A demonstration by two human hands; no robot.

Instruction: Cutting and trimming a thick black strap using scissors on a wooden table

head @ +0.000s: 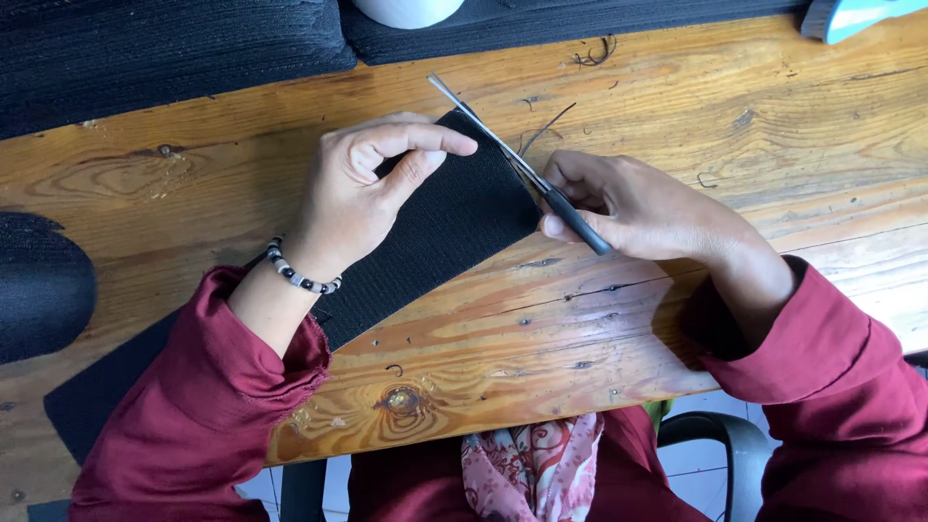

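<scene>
We pinch the far end of a black ribbed fabric strip [425, 232] with our left hand [362, 198], thumb and forefinger closed on its corner. The strip runs slantwise across the wooden bench [677, 116], from the near left edge toward the middle. Our right hand [633, 208] is wrapped around the black handles of scissors [522, 164], their blades slightly parted at the strip's end edge. Loose thread scraps [594, 50] lie near the far edge.

A knotty wooden table [541, 338] carries a long black fabric strip [425, 242] laid slantwise, stacked black fabric [174, 48] along its far edge, a dark round piece [39, 285] at left, and stray thread scraps [592, 53].
</scene>
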